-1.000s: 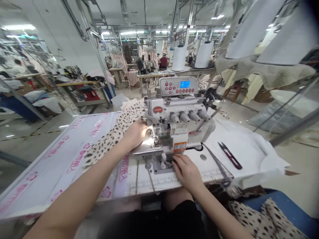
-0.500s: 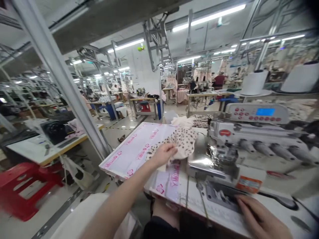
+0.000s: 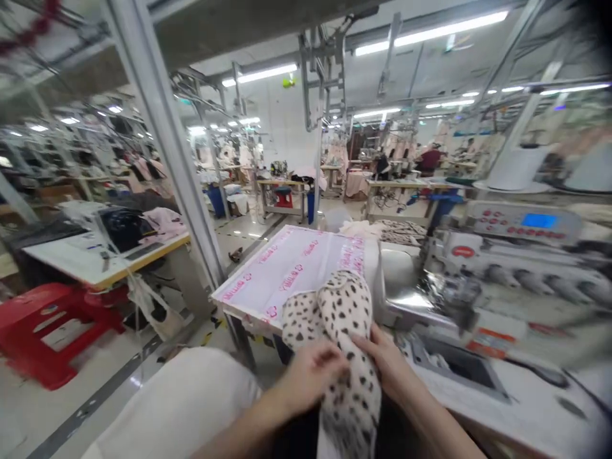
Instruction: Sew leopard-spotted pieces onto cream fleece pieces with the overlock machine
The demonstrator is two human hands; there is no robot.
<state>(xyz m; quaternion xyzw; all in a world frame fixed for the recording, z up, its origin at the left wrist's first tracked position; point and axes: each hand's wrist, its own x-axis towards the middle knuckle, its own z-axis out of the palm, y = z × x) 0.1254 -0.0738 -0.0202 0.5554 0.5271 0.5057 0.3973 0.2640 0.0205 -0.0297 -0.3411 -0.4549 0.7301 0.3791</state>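
A cream fabric with dark leopard-like spots (image 3: pixel 345 331) hangs in a folded length in front of my body. My left hand (image 3: pixel 313 376) pinches its left side, and my right hand (image 3: pixel 377 357) grips its right side. Both hands are close together, just above my lap. To the right stands the overlock sewing machine (image 3: pixel 516 268), with its blue display and thread-tension knobs, blurred by motion. Its needle area lies beyond my right hand, not touching the fabric.
A white work-table board with pink print (image 3: pixel 287 268) extends ahead of my hands. A white cloth (image 3: pixel 176 401) lies low at left. Beyond stand a neighbouring sewing table (image 3: pixel 100 255), a red stool (image 3: pixel 52 331), a metal pole (image 3: pixel 162 134) and distant workers.
My view has swung left, away from the machine. The spotted fabric has come off the machine bed and is lifted towards my body, now held in both hands. My right hand has left the machine bed.
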